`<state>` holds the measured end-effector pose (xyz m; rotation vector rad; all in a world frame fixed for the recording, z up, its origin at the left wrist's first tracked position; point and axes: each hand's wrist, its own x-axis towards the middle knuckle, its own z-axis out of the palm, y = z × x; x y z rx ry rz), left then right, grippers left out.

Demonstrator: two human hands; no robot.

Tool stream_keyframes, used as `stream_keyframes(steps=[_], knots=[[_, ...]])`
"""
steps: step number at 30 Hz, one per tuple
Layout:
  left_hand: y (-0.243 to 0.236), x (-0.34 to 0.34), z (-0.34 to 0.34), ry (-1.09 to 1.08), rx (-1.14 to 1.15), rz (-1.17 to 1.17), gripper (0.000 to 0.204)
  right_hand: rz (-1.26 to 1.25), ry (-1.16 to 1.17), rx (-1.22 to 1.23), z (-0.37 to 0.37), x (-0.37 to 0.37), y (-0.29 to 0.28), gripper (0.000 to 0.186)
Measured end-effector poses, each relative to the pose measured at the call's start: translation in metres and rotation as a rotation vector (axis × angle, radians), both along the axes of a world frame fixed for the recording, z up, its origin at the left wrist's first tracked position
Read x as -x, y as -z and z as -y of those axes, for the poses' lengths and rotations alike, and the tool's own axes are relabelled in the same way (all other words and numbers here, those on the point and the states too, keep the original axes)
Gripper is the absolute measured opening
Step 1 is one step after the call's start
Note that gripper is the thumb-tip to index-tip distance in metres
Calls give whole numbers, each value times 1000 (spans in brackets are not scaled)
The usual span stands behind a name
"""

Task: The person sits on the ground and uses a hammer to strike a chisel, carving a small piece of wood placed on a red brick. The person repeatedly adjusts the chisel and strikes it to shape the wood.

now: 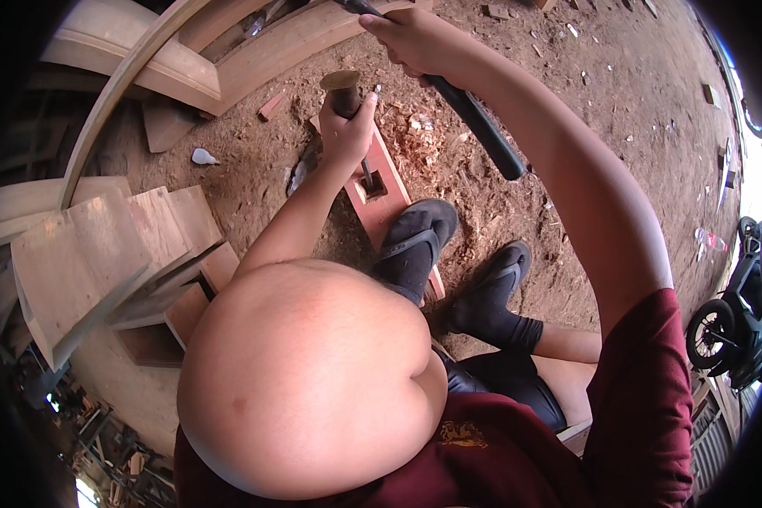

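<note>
My left hand (347, 131) is wrapped round the wooden handle of a chisel (341, 82), which stands nearly upright. Its blade reaches into a square mortise cut in a reddish wooden beam (388, 151) lying on the ground. Raised above and to the right, my right hand (419, 42) grips a hammer by its black handle (487, 135). The hammer's head end is cut off at the top edge of the picture. My left foot, in a dark sock and flip-flop (416, 233), rests on the beam below the mortise.
Wood shavings (427, 135) lie on the dirt floor beside the beam. Jointed wooden frames (271, 51) stand at the far left, with stacked boards (85, 262) nearer. A small white bottle (203, 157) lies left of the beam. At the right edge stands a motorcycle (737, 313).
</note>
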<state>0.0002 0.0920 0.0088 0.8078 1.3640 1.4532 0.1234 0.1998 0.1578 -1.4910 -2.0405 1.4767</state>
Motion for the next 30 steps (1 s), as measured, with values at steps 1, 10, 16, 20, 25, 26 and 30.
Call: stream_keyframes(steps=[1, 10, 16, 20, 25, 26, 30], knots=[[4, 1, -1, -46, 53, -101, 20, 45, 3, 20, -1, 5, -14, 48], [7, -5, -3, -315, 29, -419, 31, 368, -529, -612, -18, 25, 20, 46], [6, -4, -1, -312, 54, -420, 30, 219, -549, -470, -15, 12, -39, 45], [12, -9, -4, -297, 84, -397, 32, 380, -926, -774, -29, 8, 48, 31], [12, -4, 0, -306, 130, -434, 34, 354, -500, -389, -12, 5, -11, 40], [8, -6, -1, -309, 137, -446, 35, 238, -359, -426, -14, 2, -10, 39], [9, -5, 2, -261, 185, -427, 33, 574, -643, -543, 9, -10, 10, 36]])
